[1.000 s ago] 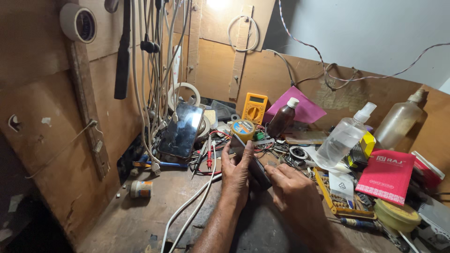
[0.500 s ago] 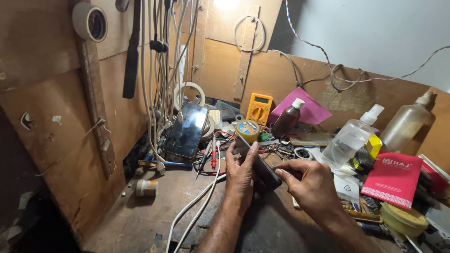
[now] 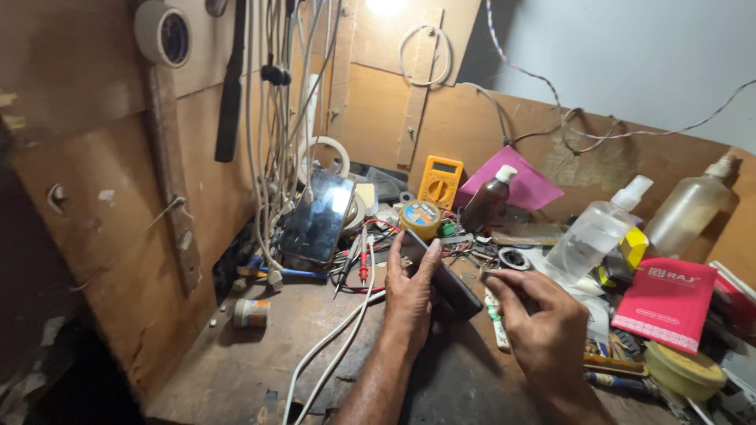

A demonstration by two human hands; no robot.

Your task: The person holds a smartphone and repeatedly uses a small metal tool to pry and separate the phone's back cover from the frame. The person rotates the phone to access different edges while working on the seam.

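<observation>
Left hand (image 3: 409, 295) has its grip closed round a slim black rectangular phone (image 3: 442, 277), tilted just above the cluttered wooden worktop (image 3: 260, 354); right hand (image 3: 543, 327) beside it, fingers loosely curled, empty, near a clear plastic spray bottle (image 3: 587, 236)

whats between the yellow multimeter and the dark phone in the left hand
In the head view, a round yellow tin with a blue top sits between the yellow multimeter and the dark phone held in the left hand.
</observation>
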